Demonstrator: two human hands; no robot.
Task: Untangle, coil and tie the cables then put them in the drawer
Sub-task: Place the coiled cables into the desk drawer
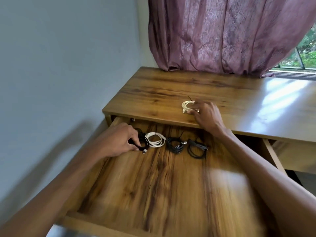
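Note:
The wooden drawer is pulled wide open below the desk top. At its back lie coiled cables in a row: a black coil at the left, a white coil, a dark coil and another dark coil. My left hand is inside the drawer, its fingers closed on the black coil. On the desk top rests a cream-white tied coil. My right hand covers that coil's right side, fingers pinching it.
A mauve curtain hangs down to the desk's back edge, with a window at the right. A grey wall runs along the left of desk and drawer. A second drawer front shows at the right.

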